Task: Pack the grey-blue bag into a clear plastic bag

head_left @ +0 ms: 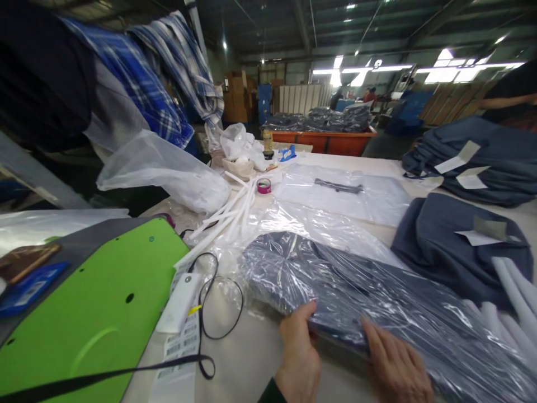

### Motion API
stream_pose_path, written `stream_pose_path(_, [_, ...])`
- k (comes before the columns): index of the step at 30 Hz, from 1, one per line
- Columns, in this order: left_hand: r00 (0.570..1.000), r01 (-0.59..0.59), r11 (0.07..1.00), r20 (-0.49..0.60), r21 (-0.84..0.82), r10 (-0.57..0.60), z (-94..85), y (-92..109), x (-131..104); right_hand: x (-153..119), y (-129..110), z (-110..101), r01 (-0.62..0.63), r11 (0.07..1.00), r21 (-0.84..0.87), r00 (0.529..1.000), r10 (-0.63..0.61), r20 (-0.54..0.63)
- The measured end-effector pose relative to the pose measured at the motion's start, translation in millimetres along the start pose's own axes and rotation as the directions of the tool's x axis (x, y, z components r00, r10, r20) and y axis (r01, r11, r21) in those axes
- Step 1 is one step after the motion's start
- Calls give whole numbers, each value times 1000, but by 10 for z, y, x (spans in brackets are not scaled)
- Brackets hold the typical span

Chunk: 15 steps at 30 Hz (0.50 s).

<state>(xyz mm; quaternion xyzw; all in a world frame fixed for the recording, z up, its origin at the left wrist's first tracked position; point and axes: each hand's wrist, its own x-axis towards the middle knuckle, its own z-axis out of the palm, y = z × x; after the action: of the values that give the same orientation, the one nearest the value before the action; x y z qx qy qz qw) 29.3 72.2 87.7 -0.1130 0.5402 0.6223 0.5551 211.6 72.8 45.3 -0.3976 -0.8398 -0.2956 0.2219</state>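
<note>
A long dark blue-grey fabric item, flattened inside a clear plastic bag (335, 274), lies slantwise across the table in front of me. Its near edge is pinched by my left hand (297, 350), thumb on top and fingers mostly hidden underneath. Farther right along that same edge, my right hand (396, 358) is closed on the plastic, its thumb out of sight. Beyond the package lie clear plastic sheets (327, 221) and a flat translucent bag (381, 198) with a dark strip on it.
Dark fabric pieces with paper tags (457, 235) pile up at right, beside white tubes (520, 296). At left are a green board (104, 285), a white device (180, 302) with a black cord, barcode labels and a tape roll (264, 186). An orange bin (335, 143) stands behind.
</note>
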Motion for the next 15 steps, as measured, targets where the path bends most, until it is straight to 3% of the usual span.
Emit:
stream_pose_path(2, [999, 33, 999, 12, 0, -33, 60, 124, -101, 147, 122, -25, 50, 999, 11, 999, -50, -16])
stream_pose_path(4, [989, 39, 994, 135, 106, -53, -37, 224, -137, 317, 232, -65, 94, 995, 27, 995, -93, -37])
stream_pose_path(6, [967, -51, 953, 252, 299, -27, -313, 292, -80, 509, 357, -116, 105, 994, 37, 993, -103, -57])
stream_pose_path(9, [943, -235, 816, 329, 528, 59, -943, 364, 148, 840, 647, -188, 52, 996, 65, 997, -49, -60])
stream_pose_path(11, [944, -281, 735, 318, 618, 93, -1346, 421, 342, 1084, 918, -221, -79, 984, 162, 996, 71, 56])
stream_pose_path(12, [945, -293, 707, 306, 643, 113, -1503, 450, 437, 1204, 1063, -234, -173, 959, 224, 975, 135, 178])
stream_pose_path(14, [945, -311, 680, 294, 664, 145, -1698, 483, 608, 1413, 1318, -263, -368, 888, 275, 872, 227, 434])
stream_pose_path(15, [941, -322, 681, 304, 658, 151, -1736, 478, 681, 1487, 1408, -284, -435, 860, 266, 846, 289, 448])
